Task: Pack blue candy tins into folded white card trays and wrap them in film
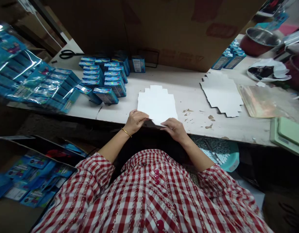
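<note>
A white die-cut cardboard sheet [156, 103] with stepped edges lies on the table in front of me, its near edge at the table's front. My left hand [137, 121] pinches the near left corner of this sheet, and a gold bangle circles that wrist. At the near right corner, my right hand [174, 128] grips the same sheet between thumb and fingers. The near edge looks slightly raised between the two hands. To the left of the sheet, small blue boxes [106, 95] stand in rows.
Further right lies a stack of white cardboard sheets [221, 93], beside clear plastic bags [261, 101] and a green scale [289, 133]. A large brown carton [164, 29] walls off the back. Scissors [68, 54] lie back left, near plastic-wrapped blue packs [40, 81]. A teal basin [230, 157] sits below the table edge.
</note>
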{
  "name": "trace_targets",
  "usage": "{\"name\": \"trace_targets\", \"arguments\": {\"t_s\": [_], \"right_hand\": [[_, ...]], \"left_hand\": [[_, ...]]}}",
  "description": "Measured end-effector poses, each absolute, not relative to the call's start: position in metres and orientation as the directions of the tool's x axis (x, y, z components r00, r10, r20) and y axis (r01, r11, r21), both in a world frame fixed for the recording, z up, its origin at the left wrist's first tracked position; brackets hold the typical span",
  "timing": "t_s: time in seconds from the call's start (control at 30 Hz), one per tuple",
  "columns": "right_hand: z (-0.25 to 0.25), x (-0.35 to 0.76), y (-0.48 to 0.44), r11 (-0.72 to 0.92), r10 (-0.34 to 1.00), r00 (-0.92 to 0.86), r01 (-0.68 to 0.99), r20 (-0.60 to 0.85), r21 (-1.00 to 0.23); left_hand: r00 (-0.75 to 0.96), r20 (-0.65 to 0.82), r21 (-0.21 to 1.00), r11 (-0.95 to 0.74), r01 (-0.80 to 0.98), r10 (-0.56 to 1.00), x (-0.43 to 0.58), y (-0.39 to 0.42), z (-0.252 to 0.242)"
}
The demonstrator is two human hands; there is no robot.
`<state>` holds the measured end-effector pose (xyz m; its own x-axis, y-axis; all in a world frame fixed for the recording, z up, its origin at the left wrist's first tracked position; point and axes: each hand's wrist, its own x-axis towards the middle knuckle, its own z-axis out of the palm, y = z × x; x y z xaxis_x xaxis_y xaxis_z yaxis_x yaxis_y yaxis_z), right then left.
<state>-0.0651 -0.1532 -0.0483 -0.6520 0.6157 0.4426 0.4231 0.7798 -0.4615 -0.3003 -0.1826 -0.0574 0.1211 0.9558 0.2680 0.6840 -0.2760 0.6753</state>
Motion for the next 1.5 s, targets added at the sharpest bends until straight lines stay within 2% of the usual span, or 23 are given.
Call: {"name": "trace_targets", "arguments": {"t_s": [0.1, 0.17, 0.23, 0.3, 0.4, 0.47, 0.57, 0.73, 0.8, 0.93, 1.13, 1.2, 1.37, 1.43, 1.5], "right_hand": [[-0.070, -0.066, -0.173, 0.907, 0.421, -0.828, 0.385, 0.371, -0.170], [-0.084, -0.070, -0.186, 0.923, 0.369, -0.869, 0.384, 0.330, -0.023], [-0.092, -0.073, -0.195, 0.915, 0.375, -0.875, 0.402, 0.306, 0.029], [-0.093, -0.070, -0.197, 0.913, 0.390, -0.877, 0.408, 0.280, 0.007], [-0.088, -0.052, -0.185, 0.903, 0.431, -0.880, 0.417, 0.202, -0.106], [-0.086, -0.037, -0.171, 0.860, 0.506, -0.845, 0.480, 0.171, -0.172], [-0.090, -0.020, -0.149, 0.802, 0.589, -0.786, 0.539, 0.190, -0.257], [-0.090, -0.013, -0.123, 0.786, 0.583, -0.780, 0.469, 0.229, -0.403], [-0.084, -0.011, -0.117, 0.807, 0.544, -0.813, 0.439, 0.207, -0.394], [-0.077, -0.013, -0.126, 0.851, 0.494, -0.859, 0.447, 0.133, -0.274], [-0.094, -0.038, -0.174, 0.848, 0.528, -0.815, 0.522, 0.241, -0.093], [-0.098, -0.040, -0.176, 0.853, 0.518, -0.807, 0.513, 0.283, -0.098], [-0.088, -0.045, -0.151, 0.864, 0.502, -0.807, 0.447, 0.311, -0.232], [-0.075, -0.056, -0.143, 0.842, 0.539, -0.796, 0.498, 0.274, -0.208], [-0.062, -0.074, -0.138, 0.831, 0.556, -0.812, 0.544, 0.181, -0.115]], "left_hand": [[0.241, 0.189, 0.484, -0.304, 0.820, 0.952, -0.303, -0.187, -0.062], [0.298, 0.179, 0.307, -0.341, 0.889, 0.938, -0.295, -0.191, -0.059], [0.370, 0.147, 0.140, -0.390, 0.910, 0.917, -0.284, -0.193, -0.051], [0.415, 0.073, 0.053, -0.419, 0.906, 0.907, -0.273, -0.193, -0.043], [0.409, -0.038, 0.045, -0.407, 0.912, 0.912, -0.265, -0.188, -0.035], [0.393, -0.100, 0.065, -0.388, 0.919, 0.914, -0.264, -0.184, -0.033], [0.352, -0.188, 0.089, -0.341, 0.936, 0.917, -0.267, -0.178, -0.032], [0.401, -0.269, 0.135, -0.378, 0.916, 0.876, -0.272, -0.173, -0.035], [0.444, -0.248, 0.122, -0.427, 0.896, 0.861, -0.274, -0.171, -0.037], [0.502, -0.212, 0.105, -0.492, 0.864, 0.838, -0.284, -0.166, -0.040], [0.568, -0.217, 0.148, -0.549, 0.823, 0.794, -0.314, -0.163, -0.039], [0.573, -0.224, 0.145, -0.555, 0.819, 0.788, -0.318, -0.164, -0.038], [0.522, -0.248, 0.073, -0.522, 0.850, 0.816, -0.303, -0.168, -0.035], [0.501, -0.249, 0.049, -0.506, 0.861, 0.829, -0.294, -0.169, -0.032], [0.486, -0.234, 0.038, -0.491, 0.870, 0.842, -0.287, -0.170, -0.030]]}}
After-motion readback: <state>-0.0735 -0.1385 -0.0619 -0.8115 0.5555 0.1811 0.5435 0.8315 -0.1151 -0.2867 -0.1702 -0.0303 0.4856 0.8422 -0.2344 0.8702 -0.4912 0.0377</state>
